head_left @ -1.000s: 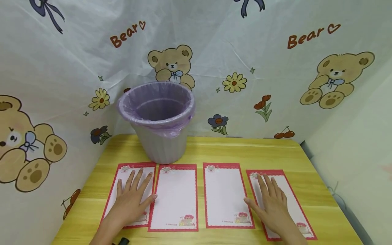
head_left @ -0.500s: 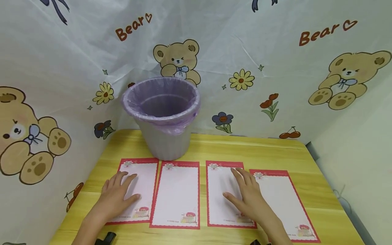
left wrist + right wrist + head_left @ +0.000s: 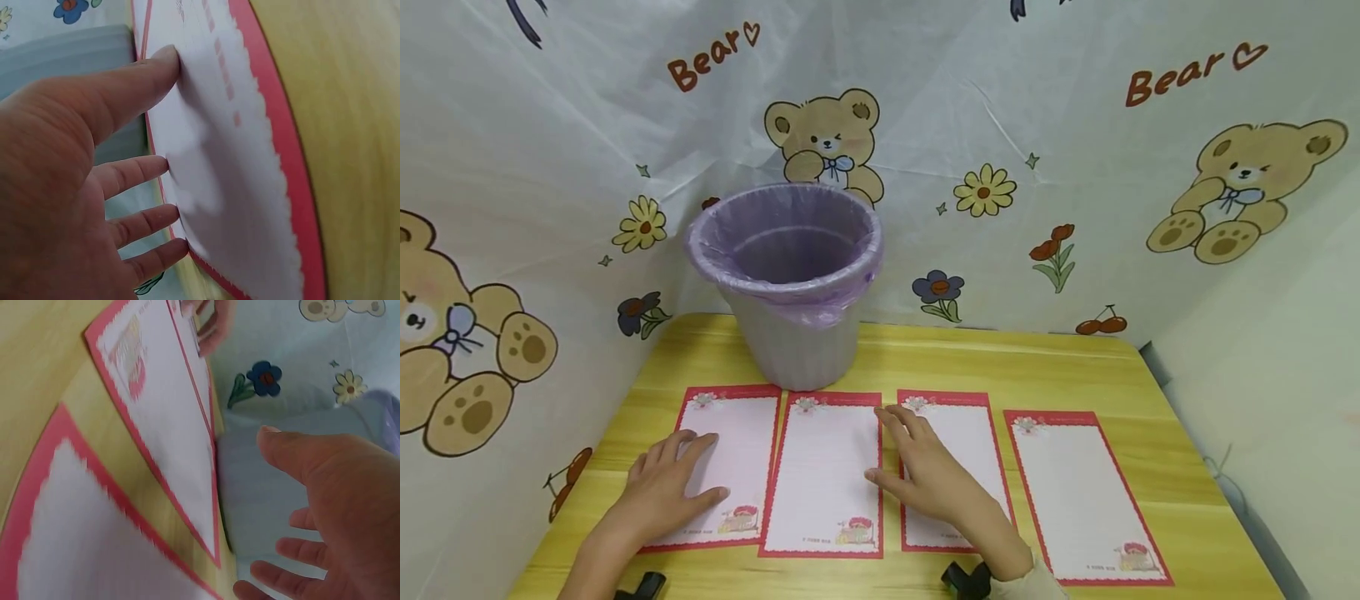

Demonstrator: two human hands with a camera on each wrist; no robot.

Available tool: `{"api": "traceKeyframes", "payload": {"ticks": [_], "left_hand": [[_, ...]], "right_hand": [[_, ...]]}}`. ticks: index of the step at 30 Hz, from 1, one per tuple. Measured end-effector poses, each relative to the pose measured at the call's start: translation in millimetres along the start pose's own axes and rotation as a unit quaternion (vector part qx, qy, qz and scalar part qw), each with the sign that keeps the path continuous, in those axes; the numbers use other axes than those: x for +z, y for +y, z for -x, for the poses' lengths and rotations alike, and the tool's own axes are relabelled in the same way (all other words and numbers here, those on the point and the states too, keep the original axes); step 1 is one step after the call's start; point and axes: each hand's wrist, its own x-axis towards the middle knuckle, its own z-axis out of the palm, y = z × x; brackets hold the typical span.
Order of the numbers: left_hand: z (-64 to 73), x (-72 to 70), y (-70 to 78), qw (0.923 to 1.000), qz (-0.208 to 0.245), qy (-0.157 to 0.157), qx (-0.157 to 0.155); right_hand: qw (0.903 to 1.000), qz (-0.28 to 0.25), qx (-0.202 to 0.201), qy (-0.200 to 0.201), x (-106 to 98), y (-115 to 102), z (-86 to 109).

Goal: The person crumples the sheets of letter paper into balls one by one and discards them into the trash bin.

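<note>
Fingers (image 3: 140, 174) of the left hand (image 3: 658, 483): apart and lightly bent, with thumb held wide; at or just above the paper, cannot tell whether touching.
Leftmost sheet (image 3: 737, 458): flat beneath the left hand, partly covered along its left side.
Fingers of the right hand (image 3: 928, 479): apart, slightly curved, raised over the gap between two middle sheets.
Second sheet (image 3: 820, 475): flat, near the right hand's tips; close against the leftmost sheet at the lower end, cannot tell whether overlapping.
Third sheet (image 3: 958, 442): flat, partly hidden under the right hand and forearm.
Rightmost sheet (image 3: 1082, 492): flat, set askew, apart from the third sheet.
Print on sheets: red border, flower at upper left, small coloured picture at lower right.
Wrists: fitted with or close beside black objects (image 3: 968, 581); light sleeve (image 3: 1030, 582) on the right.
Grey bin (image 3: 801, 350): upright, just behind the two left sheets, lined with a purple bag (image 3: 853, 233).
Tabletop (image 3: 985, 362): yellow, wood-grained.
Backdrop (image 3: 940, 92): white, printed with bears and flowers.
</note>
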Motion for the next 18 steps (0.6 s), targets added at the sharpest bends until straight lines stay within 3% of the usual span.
{"api": "traceKeyframes", "payload": {"ticks": [7,18], "left_hand": [[-2.6,-1.1,0.1,0.9999,-0.010,-0.002,-0.006],[-8.4,-5.6,1.4,0.9998,-0.015,-0.004,-0.013]], "right_hand": [[0.9988,-0.012,-0.036,-0.032,24.0,-20.2,-24.6],[0.9945,-0.011,-0.094,-0.045,52.9,-53.4,-57.1]]}}
